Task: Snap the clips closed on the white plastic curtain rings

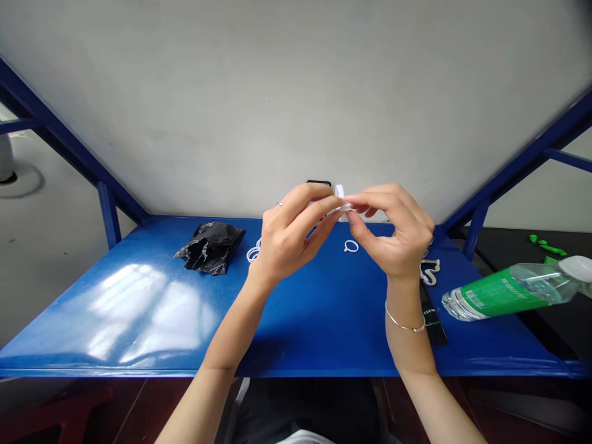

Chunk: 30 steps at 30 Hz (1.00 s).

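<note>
My left hand (296, 228) and my right hand (391, 225) meet above the blue table (319, 320), thumbs and fingers pinched together. Between their fingertips is a small white plastic ring (340, 192), seen nearly edge-on; the fingers cover part of it. Behind and below them lies a loose white ring (352, 246) with a small tab on its side. Several more white rings (252, 253) lie beside my left hand, partly hidden by it. A dark object (319, 183) shows just behind my left fingers, mostly covered.
A crumpled black plastic bag (211, 246) lies on the left. To the right are a green-labelled water bottle (513, 290), a white cord-like item (430, 272) and a dark flat object (435, 324) behind my right wrist. Blue frame bars (504, 169) slope at both sides before the wall.
</note>
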{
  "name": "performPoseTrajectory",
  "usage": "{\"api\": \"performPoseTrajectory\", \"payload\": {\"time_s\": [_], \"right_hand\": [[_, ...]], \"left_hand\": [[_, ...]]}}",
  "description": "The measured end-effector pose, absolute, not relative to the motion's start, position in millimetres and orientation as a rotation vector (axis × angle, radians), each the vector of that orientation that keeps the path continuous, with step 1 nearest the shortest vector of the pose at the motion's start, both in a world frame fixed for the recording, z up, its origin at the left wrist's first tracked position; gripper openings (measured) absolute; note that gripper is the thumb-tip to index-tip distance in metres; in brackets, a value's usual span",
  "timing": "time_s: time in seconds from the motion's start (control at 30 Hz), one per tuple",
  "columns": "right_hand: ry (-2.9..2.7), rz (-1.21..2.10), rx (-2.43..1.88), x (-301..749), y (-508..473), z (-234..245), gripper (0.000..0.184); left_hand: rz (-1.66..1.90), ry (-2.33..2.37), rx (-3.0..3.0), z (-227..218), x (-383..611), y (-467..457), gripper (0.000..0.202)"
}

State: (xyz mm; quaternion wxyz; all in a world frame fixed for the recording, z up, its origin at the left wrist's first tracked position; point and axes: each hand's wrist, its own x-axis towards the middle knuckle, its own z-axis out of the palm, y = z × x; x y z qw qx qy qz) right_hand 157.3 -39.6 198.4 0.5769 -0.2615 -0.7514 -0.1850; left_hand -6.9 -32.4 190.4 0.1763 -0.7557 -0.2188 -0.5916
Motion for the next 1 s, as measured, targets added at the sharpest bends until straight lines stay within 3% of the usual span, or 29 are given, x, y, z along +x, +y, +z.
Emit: {"api": "performPoseTrajectory", "payload": {"time_s": [0.77, 1.0], "right_hand": [[-1.683, -0.454, -0.592, 158.3, -36.9, 192.5, 0.017], [-1.681, -0.283, -0.462, 158.3, -38.8, 196.9, 0.016]], "left_hand": [[-1.647, -0.751, -2.357, 194.1, -5.1, -37.9, 0.013], [-1.730, -0.645, -2.630, 193.2, -7.9, -35.3, 0.041]]}}
